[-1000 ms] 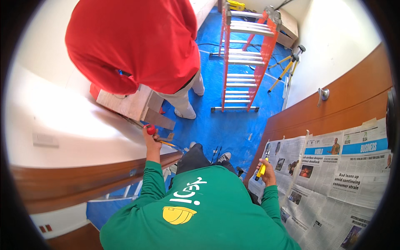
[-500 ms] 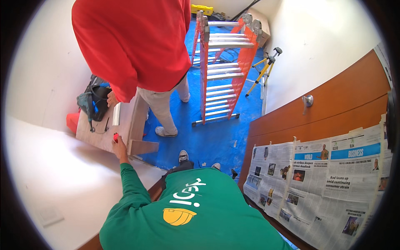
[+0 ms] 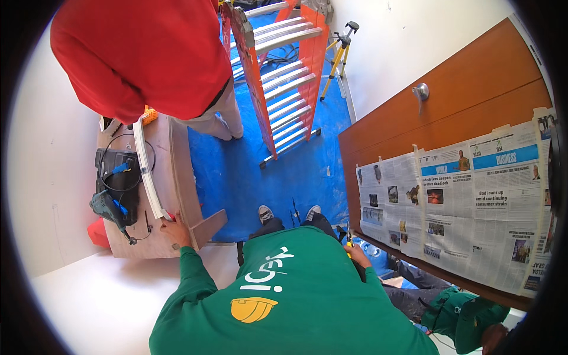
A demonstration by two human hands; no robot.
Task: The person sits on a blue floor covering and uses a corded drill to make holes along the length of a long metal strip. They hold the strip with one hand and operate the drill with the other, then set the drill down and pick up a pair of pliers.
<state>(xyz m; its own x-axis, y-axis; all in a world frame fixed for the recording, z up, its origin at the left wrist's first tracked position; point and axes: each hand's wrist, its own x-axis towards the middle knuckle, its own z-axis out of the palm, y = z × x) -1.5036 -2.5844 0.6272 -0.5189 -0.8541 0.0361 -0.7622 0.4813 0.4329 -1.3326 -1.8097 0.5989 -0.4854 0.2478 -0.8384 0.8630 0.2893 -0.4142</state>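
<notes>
My left hand point(image 3: 176, 233) rests at the near end of a wooden bench point(image 3: 180, 160), its fingers closed round a small red object point(image 3: 168, 217) whose kind I cannot make out. The red object meets the near end of a long white strip point(image 3: 146, 163), which runs away along the bench top toward a co-worker in red point(image 3: 142, 53). That person's hands are hidden. Low at my right side, my right hand point(image 3: 359, 255) is closed on a slim yellow and black hand tool point(image 3: 350, 241), partly hidden by the hand and sleeve.
On the bench lie a blue-green power tool point(image 3: 108, 207), a black case point(image 3: 112, 168) and a looped cable. An orange ladder point(image 3: 284, 89) and yellow tripod point(image 3: 337, 62) stand ahead on blue sheeting point(image 3: 272, 189). A newspaper-covered door point(image 3: 378, 148) is at right; another person point(image 3: 464, 313) is low behind it.
The view has shifted, bringing more of the bench and strip in. My left hand is now at the strip's end. My right hand and its tool have come into view. The co-worker leans lower.
</notes>
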